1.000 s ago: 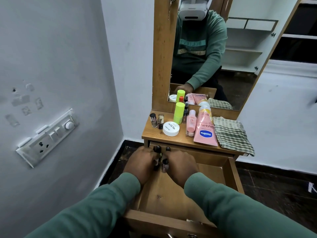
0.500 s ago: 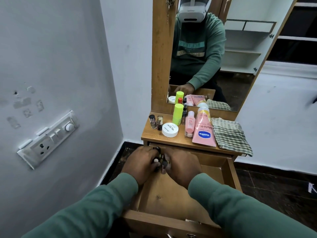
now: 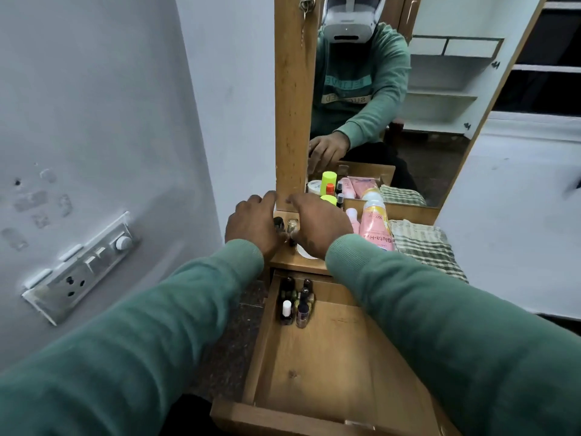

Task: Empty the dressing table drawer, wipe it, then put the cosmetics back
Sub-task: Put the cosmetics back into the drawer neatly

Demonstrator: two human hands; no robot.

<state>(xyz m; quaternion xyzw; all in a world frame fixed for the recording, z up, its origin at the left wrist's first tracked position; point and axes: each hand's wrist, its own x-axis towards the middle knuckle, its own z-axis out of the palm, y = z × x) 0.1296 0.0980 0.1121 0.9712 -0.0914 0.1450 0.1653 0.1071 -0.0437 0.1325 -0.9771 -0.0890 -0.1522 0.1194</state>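
We're seeing left grip point(image 3: 254, 226) and right grip point(image 3: 317, 228) flanking two small bottles point(image 3: 292, 226) on the bench point(image 3: 295, 262), we're not making out clamped or apart, polish bottles point(image 3: 295, 305) sitting at the drawer point(image 3: 339, 357)'s eleven o'clock corner

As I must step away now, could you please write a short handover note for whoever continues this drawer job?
Hands: left-hand grip and right-hand grip are over the tabletop, flanking two small bottles; whether they hold them I cannot tell.
Things: the drawer is open, with a bottle cluster in its far left corner.
Done: that cluster is back in.
Left: the two small bottles, pink tube, green-capped bottle and white jar, all on the tabletop beside the checked cloth.
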